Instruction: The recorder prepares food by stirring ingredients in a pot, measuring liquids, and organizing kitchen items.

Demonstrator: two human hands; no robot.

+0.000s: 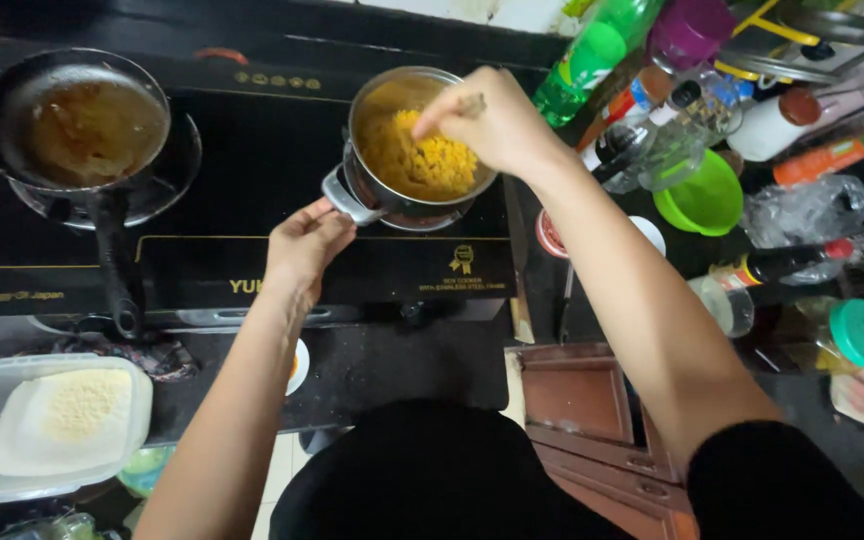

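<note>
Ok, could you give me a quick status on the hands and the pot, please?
Left hand grips pot handle. Right hand holds utensil over yellow food in steel pot. Nothing blocking.

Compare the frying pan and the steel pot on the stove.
The frying pan is black, wide and shallow; the steel pot is shiny, narrower and deeper. The pan holds brown liquid; the pot holds yellow food. No hand touches the pan; the left hand holds the pot's handle while the right hand holds a utensil over it. Both sit on the black stove.
</note>
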